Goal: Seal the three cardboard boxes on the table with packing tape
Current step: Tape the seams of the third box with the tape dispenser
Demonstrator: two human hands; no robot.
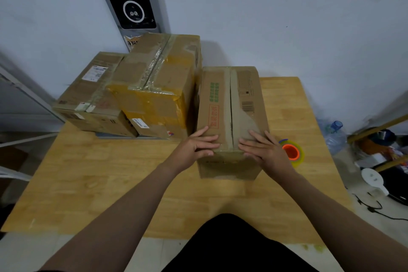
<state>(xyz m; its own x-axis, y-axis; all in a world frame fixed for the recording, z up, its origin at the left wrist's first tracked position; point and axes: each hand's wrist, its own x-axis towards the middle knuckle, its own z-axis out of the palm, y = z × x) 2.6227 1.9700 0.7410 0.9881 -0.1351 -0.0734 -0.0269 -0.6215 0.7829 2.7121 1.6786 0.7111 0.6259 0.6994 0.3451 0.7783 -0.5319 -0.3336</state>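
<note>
A tall brown cardboard box point(231, 104) stands in the middle of the wooden table point(110, 172), its two top flaps meeting at a dark open seam. My left hand point(198, 144) presses flat on the near end of the left flap. On the right flap's near end, my right hand point(262, 150) lies with straight fingers. Just right of that hand sits a roll of clear packing tape point(292, 152) with an orange core. Two more boxes stand at the back left: a big one point(159, 86) with yellowish tape over its seam, and a lower one point(88, 95) with labels.
A white wall runs behind the table. A tall grey and black appliance point(130, 0) stands behind the boxes. On the floor to the right are a water bottle point(333, 134), a white fan point(373, 180), cables and clutter.
</note>
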